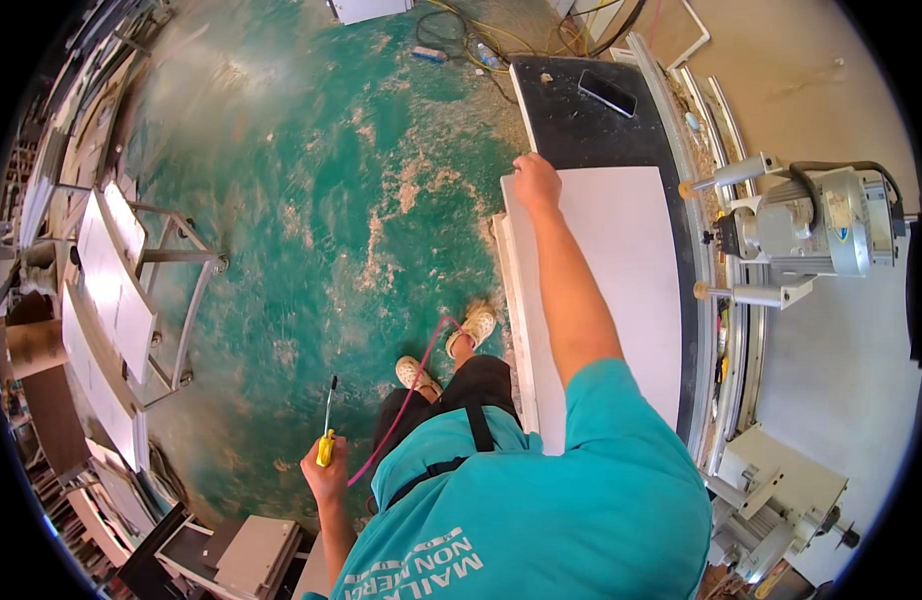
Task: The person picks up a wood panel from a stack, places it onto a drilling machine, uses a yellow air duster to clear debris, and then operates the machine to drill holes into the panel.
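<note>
My left hand [324, 476] is wrapped round a yellow air blow gun [327, 449], its thin metal nozzle pointing away from me over the floor. A pink hose [402, 411] runs from near that hand across my legs. On my right, a large white board [616, 290] lies flat on a black-topped machine table [581, 130]. My right hand [538, 183] is closed on the board's far left corner, the arm stretched along the board. The undersides of those fingers are hidden.
A phone [608, 93] lies on the table's far end. Motor units [816, 225] line the right side by metal rails. At left stands a wheeled rack [186, 255] with white panels [111, 370]. Cables [481, 30] and a plastic bottle [487, 54] lie on the dusty green floor [281, 200].
</note>
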